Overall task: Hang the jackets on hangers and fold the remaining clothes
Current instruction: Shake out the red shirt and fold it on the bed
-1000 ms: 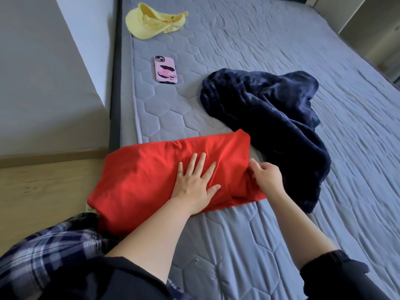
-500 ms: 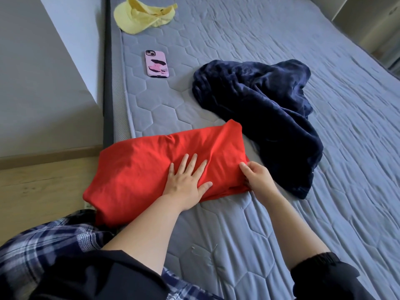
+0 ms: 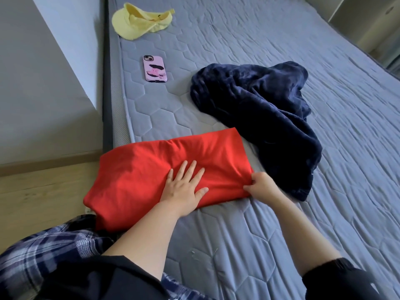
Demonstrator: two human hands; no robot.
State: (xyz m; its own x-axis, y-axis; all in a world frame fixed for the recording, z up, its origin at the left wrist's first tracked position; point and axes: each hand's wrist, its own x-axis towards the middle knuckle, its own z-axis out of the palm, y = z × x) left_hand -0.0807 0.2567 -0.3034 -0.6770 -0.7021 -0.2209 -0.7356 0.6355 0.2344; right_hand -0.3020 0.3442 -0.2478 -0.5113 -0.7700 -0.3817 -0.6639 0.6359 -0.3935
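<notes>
Left hand (image 3: 184,187) is lying flat on the red garment (image 3: 147,169), fingers straight and spread, palm pressing the cloth down near its front edge. Beside it, the right hand (image 3: 263,187) is gripping the right end of the same garment, fingers curled over the fold and thumb pointing toward the left hand; the two hands are sitting close together, not touching.

Red garment is lying folded into a long band across the near left corner of the bed (image 3: 238,245), its left end hanging past the mattress edge above the wooden floor (image 3: 43,191).

Dark blue garment (image 3: 259,109) is lying crumpled on the bed just behind and to the right of the red one, a thin strip of mattress showing between them.

Pink phone (image 3: 154,69) is lying face down farther back near the bed's left edge, well apart from both garments. Yellow cap (image 3: 140,23) is sitting beyond it.

Checked cloth (image 3: 43,256) is showing at lower left, under the left forearm, meeting the red garment's lower end. Black sleeves are covering both upper forearms.
</notes>
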